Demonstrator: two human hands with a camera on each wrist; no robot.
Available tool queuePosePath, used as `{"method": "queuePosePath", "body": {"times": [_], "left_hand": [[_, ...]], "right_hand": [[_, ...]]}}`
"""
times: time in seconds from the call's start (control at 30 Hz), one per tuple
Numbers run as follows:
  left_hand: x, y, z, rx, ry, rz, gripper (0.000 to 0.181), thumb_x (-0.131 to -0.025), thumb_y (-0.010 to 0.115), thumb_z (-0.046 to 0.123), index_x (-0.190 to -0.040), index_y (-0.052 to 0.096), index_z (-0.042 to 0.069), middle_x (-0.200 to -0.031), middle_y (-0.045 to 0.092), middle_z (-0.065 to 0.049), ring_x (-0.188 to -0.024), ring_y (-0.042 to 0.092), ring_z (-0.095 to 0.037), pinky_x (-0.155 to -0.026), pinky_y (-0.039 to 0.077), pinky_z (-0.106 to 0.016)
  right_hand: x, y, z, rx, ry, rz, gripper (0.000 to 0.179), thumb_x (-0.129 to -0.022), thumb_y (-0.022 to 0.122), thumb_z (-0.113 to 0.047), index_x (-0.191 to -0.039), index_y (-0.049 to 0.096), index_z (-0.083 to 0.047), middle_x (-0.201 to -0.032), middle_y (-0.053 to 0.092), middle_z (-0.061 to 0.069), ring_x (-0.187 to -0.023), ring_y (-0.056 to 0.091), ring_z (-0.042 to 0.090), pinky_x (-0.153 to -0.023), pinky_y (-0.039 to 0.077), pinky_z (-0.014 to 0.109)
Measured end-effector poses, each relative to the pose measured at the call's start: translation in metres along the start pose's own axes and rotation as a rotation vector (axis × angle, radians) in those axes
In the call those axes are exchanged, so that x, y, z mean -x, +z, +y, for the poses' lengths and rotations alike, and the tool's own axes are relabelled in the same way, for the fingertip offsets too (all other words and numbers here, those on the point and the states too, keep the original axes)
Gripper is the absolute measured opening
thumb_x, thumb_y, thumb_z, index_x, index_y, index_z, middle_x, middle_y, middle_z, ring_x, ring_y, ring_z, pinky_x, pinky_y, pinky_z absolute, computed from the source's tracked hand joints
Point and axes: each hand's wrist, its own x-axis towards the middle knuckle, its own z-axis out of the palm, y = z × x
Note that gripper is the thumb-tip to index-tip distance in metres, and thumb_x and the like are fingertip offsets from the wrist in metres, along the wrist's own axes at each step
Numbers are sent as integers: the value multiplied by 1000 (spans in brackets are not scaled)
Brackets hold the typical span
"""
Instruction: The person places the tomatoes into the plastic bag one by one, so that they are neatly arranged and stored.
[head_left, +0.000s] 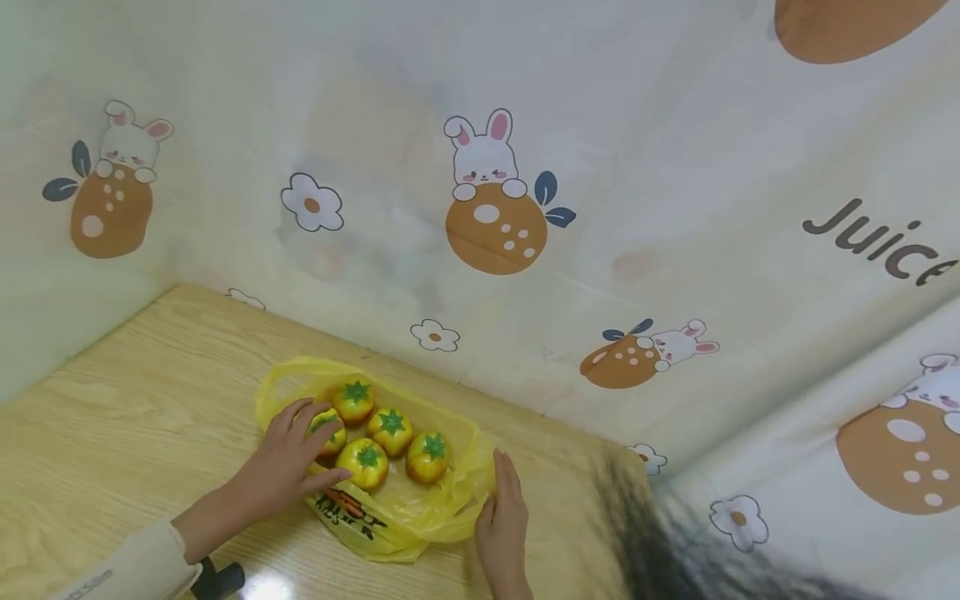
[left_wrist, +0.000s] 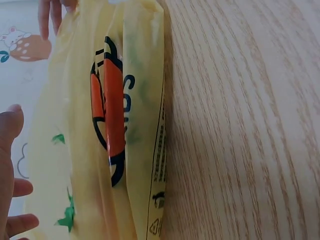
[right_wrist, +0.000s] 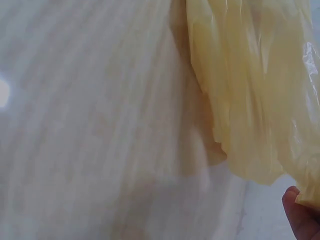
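A yellow plastic bag (head_left: 420, 521) lies with its mouth spread wide on the wooden table. Inside sit several round yellow-orange fruits (head_left: 427, 458) with green star-shaped tops. My left hand (head_left: 292, 454) reaches over the bag's left side, its spread fingers resting over the leftmost fruit (head_left: 326, 433) and partly covering it. At the right rim, my right hand (head_left: 504, 525) holds the bag's edge between thumb and fingers; the right wrist view catches a fingertip (right_wrist: 295, 202) against the plastic. Printed orange and black markings (left_wrist: 115, 110) show on the bag's folded side in the left wrist view.
Bare wood tabletop (head_left: 135, 392) extends left of the bag. A pale curtain (head_left: 375, 125) printed with rabbits and flowers hangs behind and to the right. Dark hair (head_left: 645, 533) blurs the lower right of the head view.
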Motion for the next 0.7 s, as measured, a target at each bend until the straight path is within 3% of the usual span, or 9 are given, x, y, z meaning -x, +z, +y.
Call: {"method": "queuePosePath", "body": {"times": [0.17,0.33,0.5,0.7], "left_hand": [[0,-4,3,17,-7,-18,58,-79,62,55,-119,55,13,-129,46,-15,-127,30,-42,-99,27,-61],[-3,-6,7,18,11,14,54,-79,65,50,-117,56,13,-129,46,-17,-125,33,-41,-97,32,-60],[-5,-7,9,28,12,15,52,-80,64,50,-117,57,13,-130,46,-15,-126,32,-41,-96,33,-59],[-11,-6,7,-12,64,57,47,-81,66,45,-115,56,13,-127,46,-14,-124,34,-38,-96,35,-56]], "right_hand": [[-19,-4,6,23,-75,30,51,-90,39,11,-138,41,-7,-139,43,17,-126,43,33,-97,42,49],[-39,-9,14,45,-104,34,44,-92,41,8,-134,45,-4,-136,46,19,-125,45,35,-98,41,50],[-53,-10,19,65,-79,23,50,-88,42,13,-135,44,-3,-137,45,20,-126,43,36,-100,40,50],[-53,-9,4,49,-18,10,51,-89,49,2,-138,40,-7,-143,39,15,-132,37,32,-102,38,50]]}}
